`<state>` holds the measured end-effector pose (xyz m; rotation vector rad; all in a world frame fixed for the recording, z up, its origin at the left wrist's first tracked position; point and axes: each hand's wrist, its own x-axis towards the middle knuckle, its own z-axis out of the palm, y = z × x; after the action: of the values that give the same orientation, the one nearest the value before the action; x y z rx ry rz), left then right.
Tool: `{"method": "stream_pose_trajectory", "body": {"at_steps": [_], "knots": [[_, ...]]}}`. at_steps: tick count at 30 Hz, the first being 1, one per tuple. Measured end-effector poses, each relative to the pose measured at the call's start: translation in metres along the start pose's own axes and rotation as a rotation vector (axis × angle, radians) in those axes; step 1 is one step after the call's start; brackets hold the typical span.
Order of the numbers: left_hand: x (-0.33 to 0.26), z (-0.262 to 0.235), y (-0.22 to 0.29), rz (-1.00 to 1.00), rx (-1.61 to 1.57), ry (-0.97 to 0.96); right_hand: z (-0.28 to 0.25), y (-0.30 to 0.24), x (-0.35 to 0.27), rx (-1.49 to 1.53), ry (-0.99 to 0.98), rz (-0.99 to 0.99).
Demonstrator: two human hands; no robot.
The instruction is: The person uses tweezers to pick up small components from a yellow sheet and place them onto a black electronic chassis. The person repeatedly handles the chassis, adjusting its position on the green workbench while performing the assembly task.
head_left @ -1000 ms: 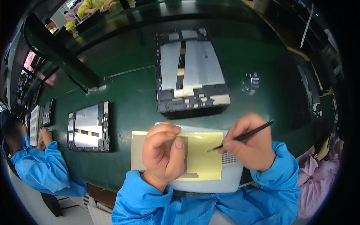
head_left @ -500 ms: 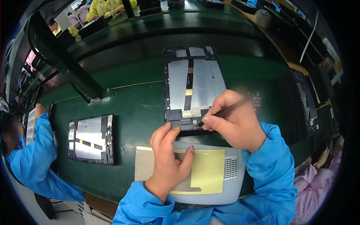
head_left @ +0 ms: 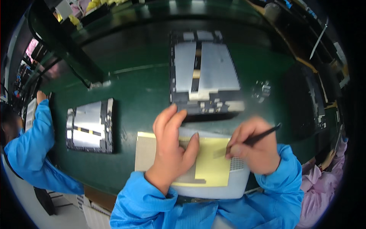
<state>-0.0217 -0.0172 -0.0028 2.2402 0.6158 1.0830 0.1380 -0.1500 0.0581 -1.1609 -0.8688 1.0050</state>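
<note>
An opened tablet body with silver plates and a dark frame lies on the green bench ahead of me. My left hand has its fingertips at the tablet's near edge, thumb held apart from the fingers. Black tweezers are pinched in my right hand, which is blurred over the right side of a yellow backing sheet. Rows of small grey-brown strips cover the sheet's left part, partly behind my left hand. Under it are a white sheet with a dark grid and a pale pad.
Another opened tablet body lies to the left, near a co-worker's blue sleeve. Small clear pieces lie right of the main tablet. Dark tablet parts stand at the right, above a pink sleeve. A dark post rises at back left.
My right hand has moved with the tweezers from the tablet's near edge down to the yellow sheet. My left hand stays at the tablet's edge. The view has shifted slightly.
</note>
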Motion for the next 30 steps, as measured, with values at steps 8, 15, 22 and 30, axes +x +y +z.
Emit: {"method": "stream_pose_trajectory", "body": {"at_steps": [8, 15, 22, 30], "knots": [[-0.001, 0.001, -0.002, -0.004, -0.037, 0.0, 0.009, 0.026, -0.037, -0.357, -0.183, 0.227], [-0.002, 0.002, -0.002, -0.01, -0.07, 0.004, 0.009, 0.03, -0.037, -0.421, -0.255, 0.227], [-0.002, 0.003, -0.004, -0.027, -0.049, -0.013, -0.01, 0.017, -0.022, -0.174, -0.051, 0.158], [0.0, -0.001, 0.001, -0.033, -0.032, -0.01, -0.017, -0.024, 0.061, -0.236, 0.064, -0.118]]}}
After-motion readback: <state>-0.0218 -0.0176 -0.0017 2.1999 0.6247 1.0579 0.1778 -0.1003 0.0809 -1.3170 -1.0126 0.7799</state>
